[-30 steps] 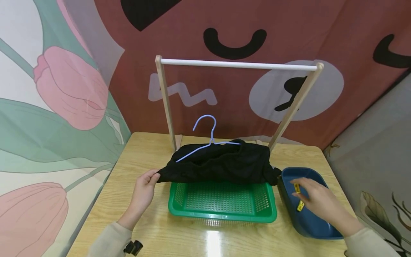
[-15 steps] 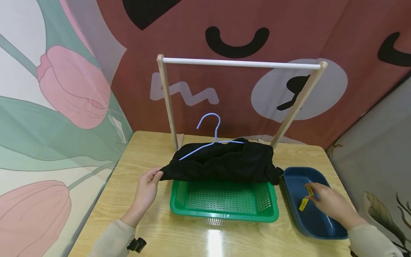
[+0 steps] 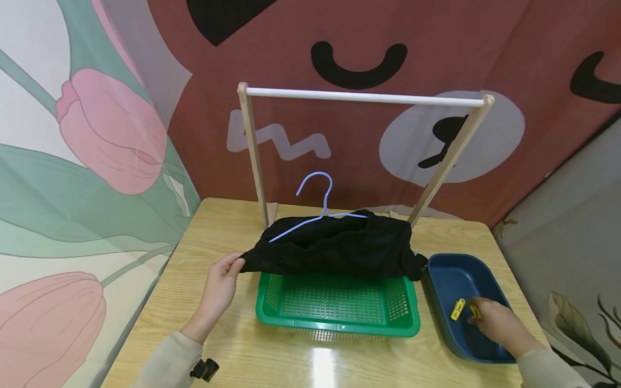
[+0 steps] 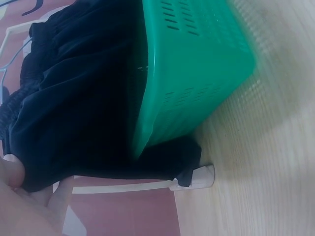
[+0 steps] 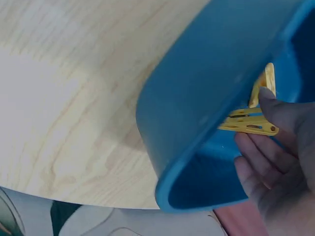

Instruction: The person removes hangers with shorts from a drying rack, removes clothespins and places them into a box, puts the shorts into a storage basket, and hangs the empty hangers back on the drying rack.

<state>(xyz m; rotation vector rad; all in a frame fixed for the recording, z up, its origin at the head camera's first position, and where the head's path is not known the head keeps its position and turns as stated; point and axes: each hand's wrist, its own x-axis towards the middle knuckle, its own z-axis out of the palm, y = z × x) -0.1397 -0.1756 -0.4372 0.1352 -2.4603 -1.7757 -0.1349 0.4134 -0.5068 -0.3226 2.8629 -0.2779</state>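
Observation:
My left hand [image 3: 220, 283] pinches the left corner of a black garment [image 3: 335, 248] with a gathered waistband, also large in the left wrist view. A thin lilac hanger [image 3: 326, 210] sits in its waist opening, hook upward. The garment lies across the back of a green basket [image 3: 337, 326]. Over at the right, my right hand [image 3: 499, 323] reaches into a blue basin [image 3: 439, 318]. Thumb and fingers pinch a yellow clothespin [image 5: 251, 123]. A second yellow clothespin [image 3: 458, 309] lies in the basin just left of that hand.
Behind the basket stands a rack with wooden posts [image 3: 254, 156] and a white rail [image 3: 364, 97]. Everything rests on a wooden table [image 3: 233, 345], with printed cloth [image 3: 204, 97] hanging behind and at the sides.
My right hand, with a clothespin between its fingers, has moved right and toward me within the basin. The left hand keeps its hold on the garment corner.

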